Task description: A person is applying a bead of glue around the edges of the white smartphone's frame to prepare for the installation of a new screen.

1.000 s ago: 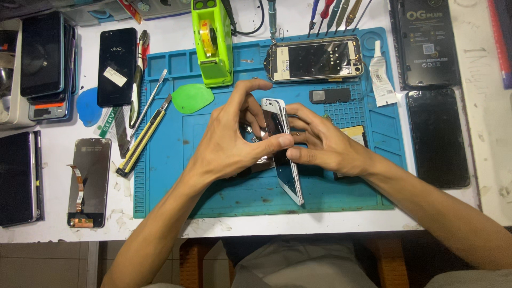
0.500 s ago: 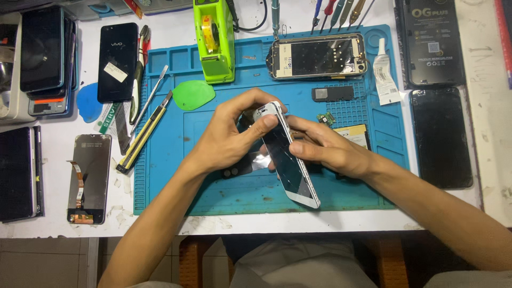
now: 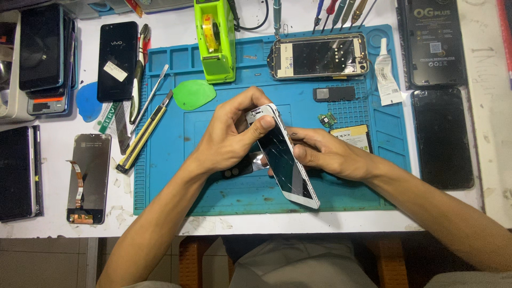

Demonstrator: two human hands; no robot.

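Hands both clamped on white-framed phone screen with cracked black glass [image 3: 285,162], held tilted over centre of blue silicone repair mat [image 3: 170,165]. Left hand [image 3: 232,136] pinches its top end, thumb on the glass; right hand [image 3: 325,154] grips the 3 o'clock edge lower down. Opened phone chassis [image 3: 319,56] lies at 12 o'clock, green tape dispenser [image 3: 215,40] at 11, green plastic pick [image 3: 193,94] at 10, small black module [image 3: 334,94] at 1.

Single head camera, looking steeply down from close above onto blue work mat [image 3: 224,186] and white bench [image 3: 53,224].
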